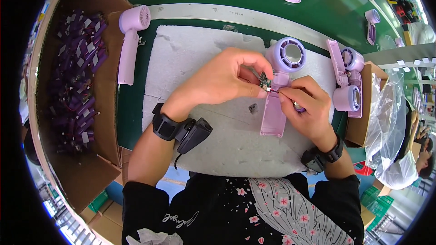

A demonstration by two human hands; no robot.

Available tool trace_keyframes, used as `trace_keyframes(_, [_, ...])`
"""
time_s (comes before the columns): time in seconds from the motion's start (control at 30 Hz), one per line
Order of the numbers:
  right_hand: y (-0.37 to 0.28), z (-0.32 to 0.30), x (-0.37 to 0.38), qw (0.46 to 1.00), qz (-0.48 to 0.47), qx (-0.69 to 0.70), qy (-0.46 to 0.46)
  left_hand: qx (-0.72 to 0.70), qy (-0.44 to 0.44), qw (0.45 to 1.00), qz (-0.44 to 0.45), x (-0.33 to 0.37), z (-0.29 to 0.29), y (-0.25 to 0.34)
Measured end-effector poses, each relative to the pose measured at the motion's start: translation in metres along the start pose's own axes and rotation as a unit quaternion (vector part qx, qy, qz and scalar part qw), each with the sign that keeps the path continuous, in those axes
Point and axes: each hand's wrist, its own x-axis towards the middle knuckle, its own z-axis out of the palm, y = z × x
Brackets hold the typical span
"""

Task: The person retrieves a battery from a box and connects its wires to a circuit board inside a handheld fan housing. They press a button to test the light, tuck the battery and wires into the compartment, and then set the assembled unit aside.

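Observation:
A small green circuit board (264, 80) is pinched between the thumb and fingers of my left hand (227, 76). Close beside it, my right hand (309, 104) has its thumb and forefinger pressed together at a small white connector (269, 89) on the board's edge. A purple battery cell (298, 107) with a shiny end shows partly between the right fingers; the rest is hidden. Below both hands lies an open lilac handheld fan, its round head (290, 55) pointing away from me and its empty handle shell (273, 117) toward me.
White foam sheet (204, 140) lies under the work. At left stands a cardboard box (106, 152) of purple battery packs (79, 50), with a lilac fan (129, 56) beside it. More fan parts (347, 97) rest at right, near a carton (363, 129) and clear plastic bags (386, 122).

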Motion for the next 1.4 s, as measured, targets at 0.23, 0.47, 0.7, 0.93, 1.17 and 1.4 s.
trace_keyframes(0.23, [0.000,0.001,0.000,1.000,-0.004,-0.005,0.009,0.006,0.031,0.999,0.005,-0.001,0.006,0.002])
trace_keyframes(0.47, [-0.002,0.000,0.001,0.998,0.050,0.021,0.013,-0.008,0.050,0.996,0.074,0.000,0.012,-0.004])
trace_keyframes(0.7, [-0.003,0.000,0.002,0.996,0.076,0.032,0.027,0.027,0.043,0.996,0.067,-0.001,0.015,0.000])
trace_keyframes(0.93, [-0.001,0.001,0.001,0.998,0.057,0.019,0.031,0.016,0.046,0.996,0.079,0.001,0.016,-0.003])
trace_keyframes(1.17, [0.005,-0.001,-0.001,0.998,-0.042,-0.032,0.021,0.029,0.054,0.995,0.081,0.003,0.016,-0.004])
trace_keyframes(1.4, [0.001,-0.006,0.007,0.995,-0.063,-0.003,-0.077,0.132,0.065,0.977,0.152,0.005,0.016,-0.009])
